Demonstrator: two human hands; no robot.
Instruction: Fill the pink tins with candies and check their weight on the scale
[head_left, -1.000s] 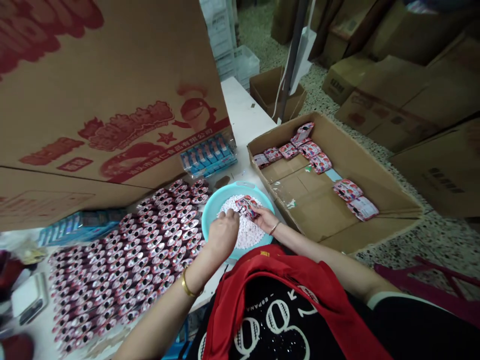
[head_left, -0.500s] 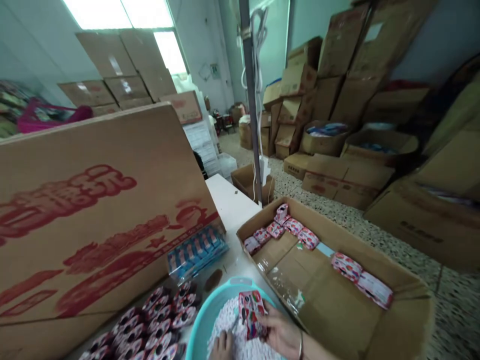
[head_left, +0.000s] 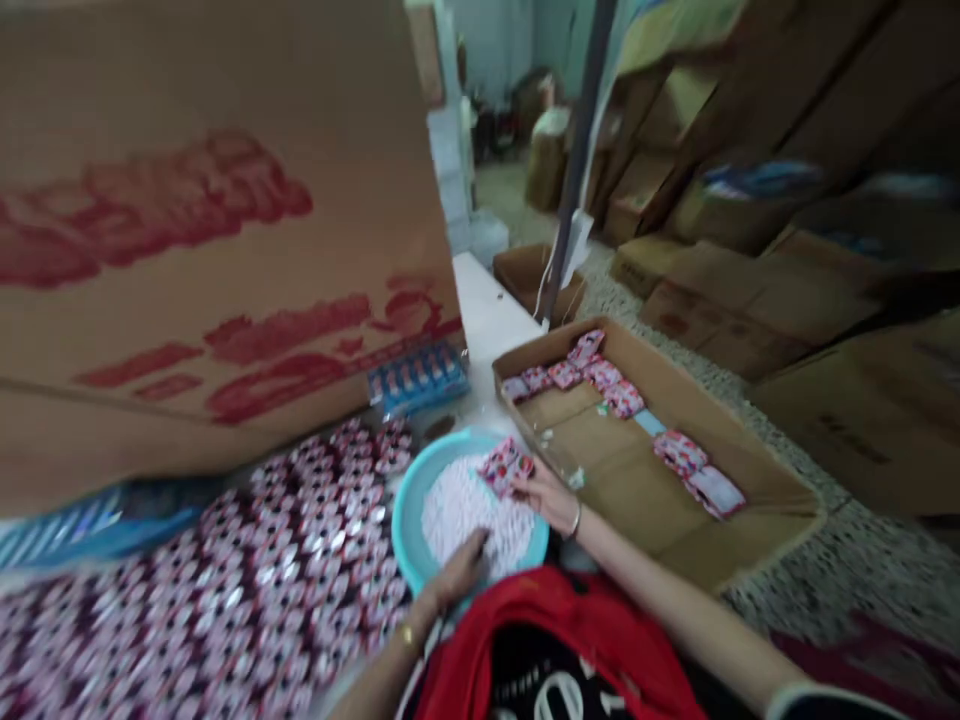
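Note:
A turquoise plastic basin [head_left: 409,535] full of small white pieces [head_left: 461,505] stands in front of me. Over its right side, my right hand [head_left: 546,496] is closed on a packet [head_left: 504,466] with a red, pink and white print. My left hand [head_left: 463,568] reaches into the basin from the near left. Its fingers are bunched together at the white pieces, and whatever they may hold is hidden. Left of the basin, many upright packets [head_left: 292,560] with dark round centres stand in tight rows.
An open shallow carton [head_left: 622,460] on the right holds several printed packets [head_left: 679,452] along its walls. Behind the rows rises a large printed carton [head_left: 337,220], with a blue clear-wrapped pack [head_left: 420,378] at its foot. A dark pole [head_left: 577,170] with white cables stands beyond the table.
The view has tipped down, so both forearms, red clothing and more packet rows show. The right hand still holds the packet over the basin; the left hand stays at the white pieces.

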